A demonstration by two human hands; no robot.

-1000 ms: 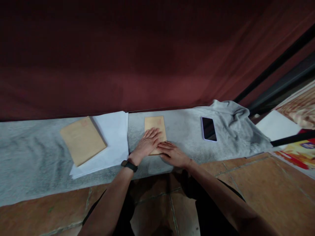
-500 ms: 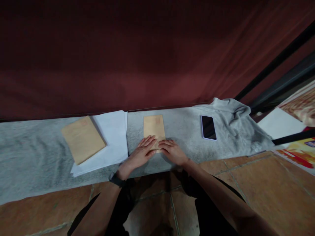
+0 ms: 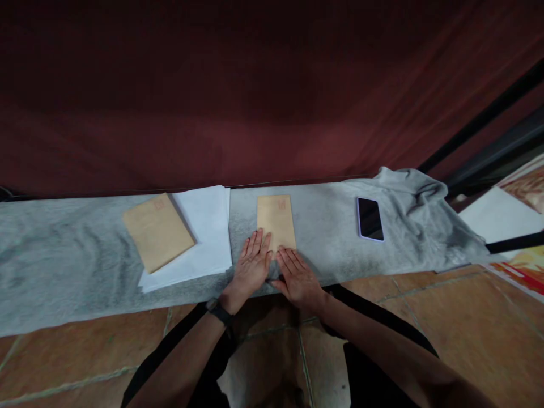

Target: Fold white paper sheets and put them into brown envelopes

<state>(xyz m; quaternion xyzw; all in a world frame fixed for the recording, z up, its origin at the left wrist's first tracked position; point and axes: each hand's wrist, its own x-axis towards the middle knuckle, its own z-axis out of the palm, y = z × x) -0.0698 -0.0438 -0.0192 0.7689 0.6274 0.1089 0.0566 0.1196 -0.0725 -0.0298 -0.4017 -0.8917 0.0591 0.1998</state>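
A tan paper envelope (image 3: 275, 221) with small red print near its top right lies flat on the grey cloth, straight in front of me. My left hand (image 3: 252, 266) rests flat on its lower left corner, fingers stretched out. On the lower right edge lies my right hand (image 3: 298, 277), palm down, with straight fingers and the thumb pointing toward the left hand. The two hands cover the envelope's near corners. Neither hand grips anything.
To the left, a stack of tan envelopes (image 3: 159, 232) lies on white paper sheets (image 3: 208, 226). A phone (image 3: 370, 219) with a purple edge sits on the grey cloth (image 3: 327, 226) at right. The cloth bunches up at its right end. A dark red curtain (image 3: 255, 102) hangs behind.
Both hands have shifted toward me along the envelope, showing more of its surface. Their fingers now point more forward. The whole view has moved slightly.
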